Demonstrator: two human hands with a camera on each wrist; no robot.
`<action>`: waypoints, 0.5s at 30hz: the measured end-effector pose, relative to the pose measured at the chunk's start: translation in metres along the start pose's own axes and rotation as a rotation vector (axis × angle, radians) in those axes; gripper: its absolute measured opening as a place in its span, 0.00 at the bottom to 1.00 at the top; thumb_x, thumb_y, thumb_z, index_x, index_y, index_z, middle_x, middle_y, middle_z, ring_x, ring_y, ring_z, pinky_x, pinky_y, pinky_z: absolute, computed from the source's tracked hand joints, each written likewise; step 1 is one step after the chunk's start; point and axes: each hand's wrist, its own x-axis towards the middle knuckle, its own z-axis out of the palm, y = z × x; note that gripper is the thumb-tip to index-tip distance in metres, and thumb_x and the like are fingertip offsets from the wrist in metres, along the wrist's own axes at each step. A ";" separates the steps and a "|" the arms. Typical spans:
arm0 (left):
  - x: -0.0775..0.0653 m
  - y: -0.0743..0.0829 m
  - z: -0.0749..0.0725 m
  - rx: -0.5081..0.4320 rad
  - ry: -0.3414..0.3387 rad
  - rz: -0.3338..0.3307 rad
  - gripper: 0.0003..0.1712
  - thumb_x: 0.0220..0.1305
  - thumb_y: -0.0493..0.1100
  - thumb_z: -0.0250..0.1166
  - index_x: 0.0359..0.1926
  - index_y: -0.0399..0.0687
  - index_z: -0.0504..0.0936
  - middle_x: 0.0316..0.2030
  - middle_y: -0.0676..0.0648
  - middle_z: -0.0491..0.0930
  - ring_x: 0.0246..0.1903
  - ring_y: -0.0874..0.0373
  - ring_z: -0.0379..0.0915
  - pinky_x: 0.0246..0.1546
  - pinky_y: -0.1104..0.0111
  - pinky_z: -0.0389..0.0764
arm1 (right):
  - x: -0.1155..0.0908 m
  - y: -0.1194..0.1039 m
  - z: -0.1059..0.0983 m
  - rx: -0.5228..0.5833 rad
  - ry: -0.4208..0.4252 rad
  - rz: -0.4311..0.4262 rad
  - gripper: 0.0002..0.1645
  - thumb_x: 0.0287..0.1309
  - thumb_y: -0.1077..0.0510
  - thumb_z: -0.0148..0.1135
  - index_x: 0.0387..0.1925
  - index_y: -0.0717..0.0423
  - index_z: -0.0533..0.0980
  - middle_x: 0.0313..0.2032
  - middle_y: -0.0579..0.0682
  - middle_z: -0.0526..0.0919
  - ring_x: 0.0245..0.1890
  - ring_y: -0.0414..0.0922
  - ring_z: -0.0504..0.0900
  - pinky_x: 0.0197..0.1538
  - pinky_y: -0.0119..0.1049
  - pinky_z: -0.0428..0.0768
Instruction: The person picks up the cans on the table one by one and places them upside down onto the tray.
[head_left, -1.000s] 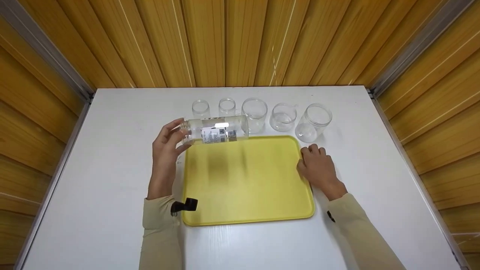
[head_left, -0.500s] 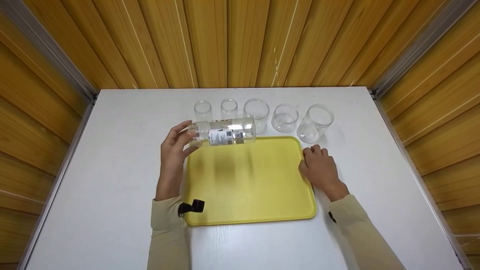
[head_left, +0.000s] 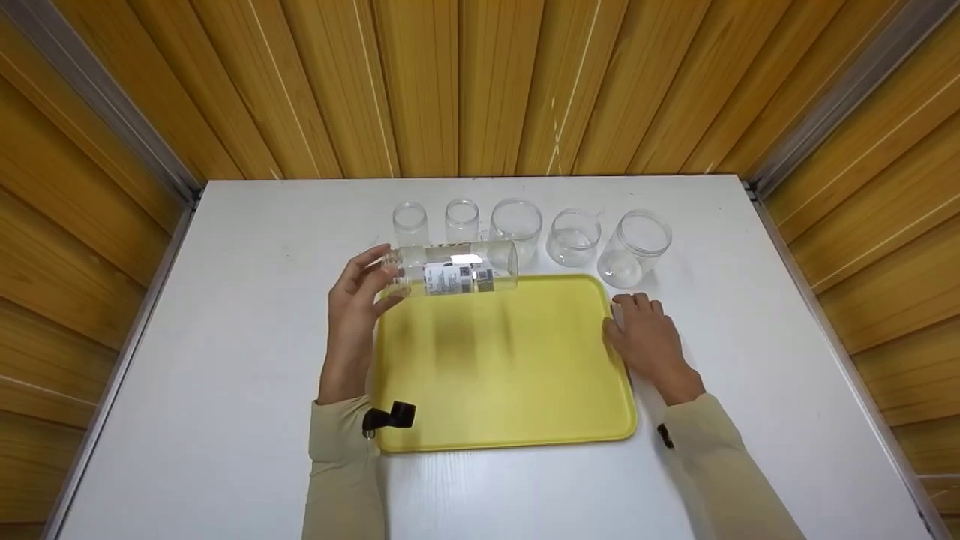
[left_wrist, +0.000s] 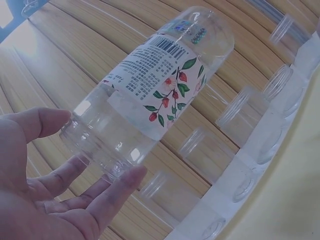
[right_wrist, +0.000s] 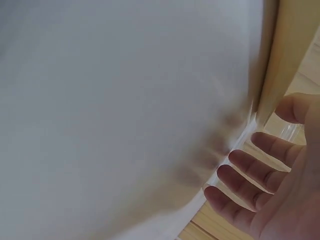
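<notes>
In the head view my left hand (head_left: 351, 307) grips a clear jar (head_left: 487, 259) by its neck, thumb on one side and fingers on the other. The jar lies sideways above the back left part of a yellow tray (head_left: 517, 375), its base to the right. The left wrist view shows a printed label (left_wrist: 162, 82) with a barcode and red-budded branches on the jar (left_wrist: 122, 135). My right hand (head_left: 649, 341) is at the tray's right edge, thumb nearest the rim. Its loosely bent fingers (right_wrist: 255, 170) hold nothing; whether the thumb touches the rim I cannot tell.
Behind the tray stand several clear open jars in a row, from a small one (head_left: 410, 217) at left to a larger tilted-looking one (head_left: 636, 244) at right. The white table (head_left: 247, 322) meets slatted wood-look walls (head_left: 495, 90) at the back and sides.
My left hand and the jar have shifted slightly right over the tray. My right hand stays by the right rim, its fingers a little looser. The whole head view has drifted slightly.
</notes>
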 end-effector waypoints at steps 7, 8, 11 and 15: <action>-0.001 0.000 0.001 -0.022 0.007 -0.011 0.25 0.75 0.43 0.66 0.69 0.44 0.78 0.61 0.39 0.79 0.61 0.41 0.75 0.53 0.57 0.85 | 0.001 -0.007 -0.004 0.149 0.082 0.028 0.30 0.78 0.50 0.57 0.68 0.67 0.71 0.61 0.68 0.74 0.61 0.67 0.74 0.54 0.66 0.76; -0.001 0.000 0.002 -0.023 0.008 -0.014 0.24 0.75 0.43 0.66 0.69 0.44 0.78 0.61 0.39 0.79 0.61 0.42 0.75 0.53 0.57 0.85 | 0.002 -0.009 -0.004 0.172 0.094 0.027 0.30 0.77 0.50 0.58 0.68 0.67 0.71 0.61 0.68 0.75 0.61 0.66 0.74 0.55 0.66 0.76; -0.001 0.000 0.002 -0.021 0.007 -0.019 0.24 0.75 0.43 0.66 0.68 0.44 0.78 0.61 0.39 0.79 0.60 0.44 0.76 0.53 0.58 0.85 | 0.003 -0.018 -0.007 0.249 0.130 0.012 0.29 0.77 0.51 0.59 0.68 0.66 0.72 0.61 0.65 0.75 0.60 0.64 0.75 0.55 0.63 0.76; -0.002 0.000 0.003 -0.020 0.003 -0.015 0.24 0.75 0.43 0.66 0.68 0.43 0.78 0.61 0.39 0.78 0.60 0.44 0.76 0.53 0.58 0.85 | 0.005 -0.032 -0.016 0.448 0.122 -0.020 0.28 0.78 0.52 0.59 0.70 0.64 0.71 0.65 0.62 0.74 0.61 0.61 0.76 0.60 0.59 0.76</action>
